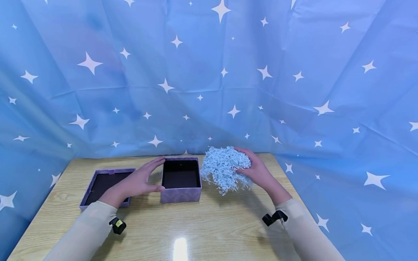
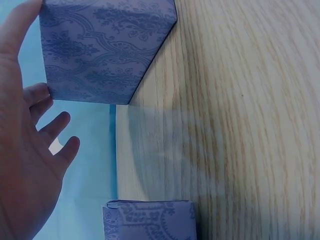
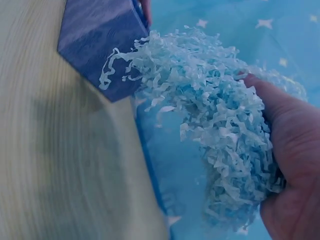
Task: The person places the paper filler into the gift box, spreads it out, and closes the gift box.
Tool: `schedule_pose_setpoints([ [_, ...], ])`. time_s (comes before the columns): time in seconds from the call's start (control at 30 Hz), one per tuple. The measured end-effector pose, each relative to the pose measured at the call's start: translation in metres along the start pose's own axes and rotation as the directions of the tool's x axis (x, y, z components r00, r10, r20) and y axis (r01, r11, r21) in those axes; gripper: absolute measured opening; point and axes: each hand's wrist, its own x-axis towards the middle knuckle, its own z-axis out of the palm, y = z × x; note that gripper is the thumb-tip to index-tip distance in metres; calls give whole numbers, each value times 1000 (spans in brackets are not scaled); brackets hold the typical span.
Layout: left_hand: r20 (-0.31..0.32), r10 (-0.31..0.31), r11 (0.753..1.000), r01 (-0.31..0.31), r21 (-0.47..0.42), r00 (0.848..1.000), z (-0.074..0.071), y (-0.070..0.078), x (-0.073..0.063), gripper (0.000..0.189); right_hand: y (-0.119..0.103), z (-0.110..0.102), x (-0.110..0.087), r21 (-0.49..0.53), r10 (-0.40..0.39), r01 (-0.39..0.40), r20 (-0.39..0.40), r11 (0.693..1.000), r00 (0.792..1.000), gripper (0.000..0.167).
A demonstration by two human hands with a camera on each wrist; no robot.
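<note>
First inspector: Your right grip is grasping a loose tangle of light-blue shredded paper. Where is that paper hanging?

Second inspector: You are holding it above the table, just right of the purple patterned box. In the right wrist view, a few stray strands are crossing in front of the box wall; whether they are touching it, I cannot tell.

First inspector: And your left grip?

Second inspector: It is lying unclenched along the box's left side, thumb and fingers spreading towards the near and far corners. The digits are touching the box without wrapping round it.

First inspector: Condition of the box?

Second inspector: It is standing upright and uncovered, its black interior showing. Its matching shallow lid is lying farther left, inside facing up, with your left forearm passing over its right part. Behind everything, a blue star-patterned backdrop is hanging.
</note>
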Motion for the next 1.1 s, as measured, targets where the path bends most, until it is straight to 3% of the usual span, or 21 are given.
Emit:
schedule_pose_setpoints([
  [0.33, -1, 4, 1000, -4, -2, 1000, 1, -1, -1, 113, -35, 11, 21, 41, -71, 71, 7, 997, 997, 88],
  [0.6, -7, 7, 1000, -7, 3, 1000, 1, -1, 0, 110, -56, 35, 41, 50, -137, 135, 43, 990, 990, 88],
  [1.1, -14, 3, 1000, -3, -10, 1000, 2, -1, 0, 110, -81, 84, 71, -65, -225, 241, 193, 968, 955, 87],
])
